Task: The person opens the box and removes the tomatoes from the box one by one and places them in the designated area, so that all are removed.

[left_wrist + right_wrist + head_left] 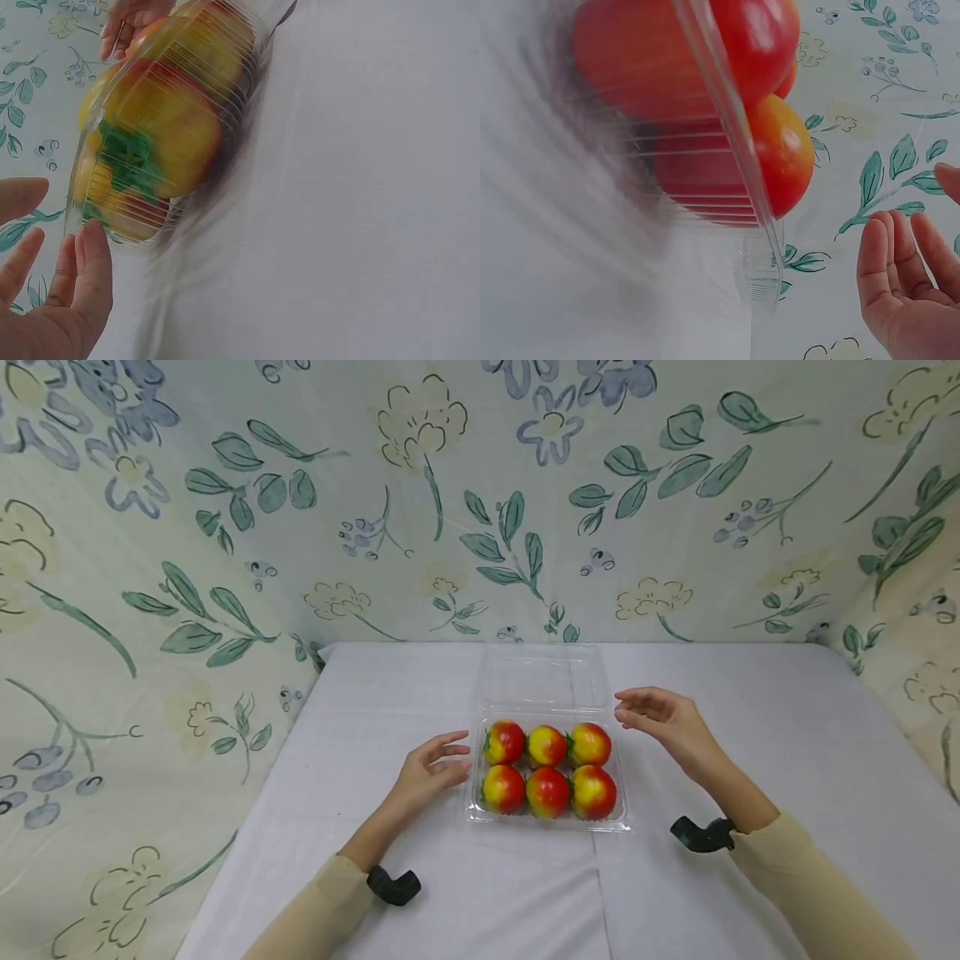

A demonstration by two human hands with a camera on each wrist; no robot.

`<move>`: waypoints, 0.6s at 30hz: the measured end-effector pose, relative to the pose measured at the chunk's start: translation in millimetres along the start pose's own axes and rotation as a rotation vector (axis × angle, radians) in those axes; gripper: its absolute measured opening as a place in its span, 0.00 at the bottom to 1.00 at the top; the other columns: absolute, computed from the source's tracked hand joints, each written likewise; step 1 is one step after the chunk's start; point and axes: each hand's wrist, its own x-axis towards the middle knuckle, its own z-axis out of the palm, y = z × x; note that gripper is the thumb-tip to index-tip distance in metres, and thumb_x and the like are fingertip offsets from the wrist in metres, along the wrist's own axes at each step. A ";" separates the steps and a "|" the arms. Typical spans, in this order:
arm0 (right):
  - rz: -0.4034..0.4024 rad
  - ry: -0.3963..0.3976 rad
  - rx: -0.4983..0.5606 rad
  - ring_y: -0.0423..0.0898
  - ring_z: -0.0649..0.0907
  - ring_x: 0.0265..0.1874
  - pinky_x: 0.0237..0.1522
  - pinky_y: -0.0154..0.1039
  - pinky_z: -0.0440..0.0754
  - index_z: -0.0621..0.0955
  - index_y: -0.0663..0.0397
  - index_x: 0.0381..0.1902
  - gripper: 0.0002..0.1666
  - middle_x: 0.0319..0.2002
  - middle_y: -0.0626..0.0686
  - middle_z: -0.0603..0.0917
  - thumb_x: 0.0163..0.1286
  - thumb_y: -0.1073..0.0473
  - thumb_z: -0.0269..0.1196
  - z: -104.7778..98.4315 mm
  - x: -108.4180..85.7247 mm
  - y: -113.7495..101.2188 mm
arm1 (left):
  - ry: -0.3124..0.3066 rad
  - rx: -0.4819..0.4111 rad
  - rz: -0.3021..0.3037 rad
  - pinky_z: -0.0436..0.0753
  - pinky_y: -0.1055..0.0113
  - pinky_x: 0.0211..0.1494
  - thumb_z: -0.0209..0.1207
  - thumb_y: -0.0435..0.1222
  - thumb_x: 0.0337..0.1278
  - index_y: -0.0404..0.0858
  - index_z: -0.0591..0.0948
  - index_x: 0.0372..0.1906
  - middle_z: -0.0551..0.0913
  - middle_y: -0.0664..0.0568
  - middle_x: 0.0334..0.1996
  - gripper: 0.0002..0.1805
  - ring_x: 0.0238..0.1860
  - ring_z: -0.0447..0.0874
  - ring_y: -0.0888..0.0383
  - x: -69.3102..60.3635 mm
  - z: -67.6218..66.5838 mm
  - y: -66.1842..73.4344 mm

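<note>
A clear plastic clamshell box (480,817) holds several round red-and-yellow fruits (548,792) in two rows. Green leafy tops (129,159) show on some of them through the ribbed wall. The box's lid (543,681) lies folded back, away from me. My left hand (429,777) is at the left side of the box, fingers loosely bent and holding nothing; whether the fingertips touch the rim I cannot tell. Off the right side, near the lid's front corner, my right hand (667,722) hovers with relaxed fingers, apart from the box and holding nothing.
A white cloth (390,693) covers the table, with a crease running from the box toward me. Behind and to the sides hangs a floral curtain (450,510). Each wrist carries a black curved mount (393,887).
</note>
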 end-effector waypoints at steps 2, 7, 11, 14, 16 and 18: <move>-0.008 -0.016 0.002 0.42 0.85 0.41 0.46 0.28 0.83 0.78 0.66 0.57 0.23 0.43 0.52 0.83 0.70 0.57 0.66 3.7 -5.3 -0.4 | -0.005 0.000 0.000 0.85 0.59 0.51 0.64 0.32 0.63 0.36 0.71 0.70 0.77 0.36 0.58 0.31 0.50 0.84 0.45 1.8 0.0 0.7; -0.044 -0.058 -0.023 0.42 0.83 0.42 0.46 0.30 0.84 0.79 0.66 0.56 0.22 0.47 0.60 0.83 0.68 0.59 0.68 12.4 -17.3 3.4 | -0.023 -0.007 -0.007 0.84 0.55 0.52 0.63 0.29 0.64 0.33 0.69 0.70 0.76 0.32 0.58 0.31 0.51 0.83 0.41 4.0 0.3 9.5; -0.069 -0.097 -0.015 0.45 0.83 0.42 0.45 0.32 0.84 0.78 0.67 0.57 0.23 0.50 0.64 0.82 0.67 0.61 0.68 16.1 -25.4 8.2 | -0.027 -0.028 -0.006 0.82 0.50 0.54 0.62 0.28 0.64 0.30 0.70 0.69 0.75 0.30 0.58 0.29 0.52 0.82 0.38 1.9 2.0 18.4; -0.115 -0.117 -0.016 0.48 0.84 0.43 0.47 0.31 0.84 0.78 0.68 0.57 0.24 0.49 0.65 0.82 0.66 0.64 0.69 16.8 -30.6 9.9 | -0.023 -0.051 -0.001 0.82 0.48 0.54 0.63 0.28 0.64 0.31 0.70 0.70 0.75 0.31 0.58 0.30 0.51 0.83 0.39 6.3 0.8 10.7; -0.146 -0.122 -0.027 0.51 0.83 0.45 0.48 0.31 0.83 0.78 0.67 0.56 0.24 0.50 0.64 0.82 0.65 0.65 0.70 17.2 -33.9 10.0 | -0.018 -0.054 0.007 0.83 0.49 0.52 0.64 0.30 0.64 0.33 0.70 0.70 0.76 0.32 0.57 0.30 0.50 0.84 0.42 10.8 -0.6 1.7; -0.178 -0.128 -0.031 0.54 0.82 0.46 0.50 0.31 0.82 0.78 0.67 0.56 0.24 0.51 0.64 0.81 0.63 0.66 0.70 17.5 -37.0 9.8 | -0.018 -0.050 0.005 0.83 0.49 0.52 0.64 0.30 0.64 0.34 0.71 0.70 0.76 0.33 0.57 0.30 0.49 0.85 0.44 13.1 -1.4 -1.3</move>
